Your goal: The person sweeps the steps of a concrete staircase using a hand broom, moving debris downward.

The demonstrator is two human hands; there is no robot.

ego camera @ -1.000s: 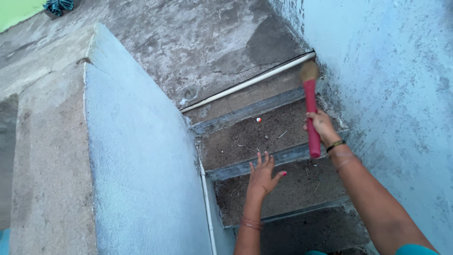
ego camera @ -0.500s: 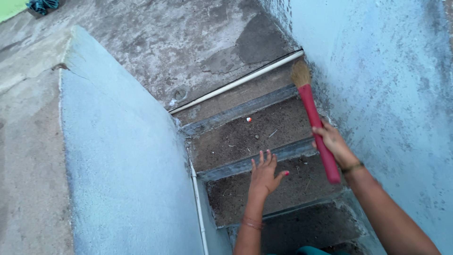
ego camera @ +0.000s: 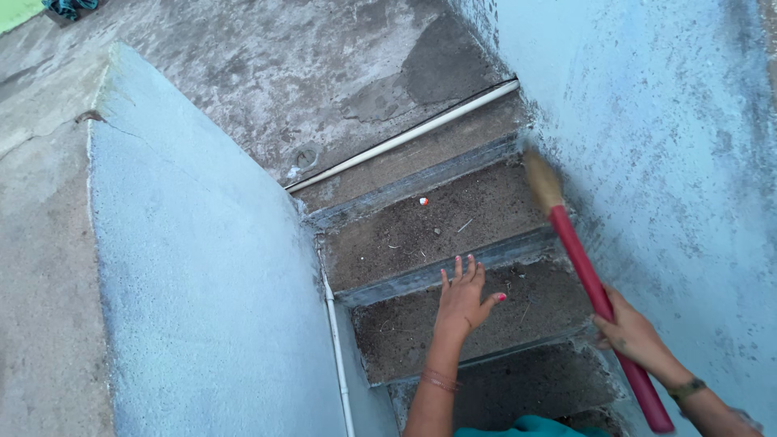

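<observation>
Your right hand (ego camera: 635,338) is closed in a fist around the red handle of a small broom (ego camera: 595,287), gripping it low on the shaft so that the butt end sticks out past your wrist toward the bottom right. The broom slants up and to the left, close along the blue wall (ego camera: 664,129), and its straw bristles (ego camera: 542,180) sit at the right end of the dusty step (ego camera: 429,226), near the step's far edge. Your left hand (ego camera: 465,298) is open, fingers spread and thumb out, holding nothing, with its fingertips at the near edge of that same step. A small red-and-white scrap (ego camera: 422,201) lies near the step's far edge. A white pipe (ego camera: 405,136) runs along the edge of the concrete landing above.
</observation>
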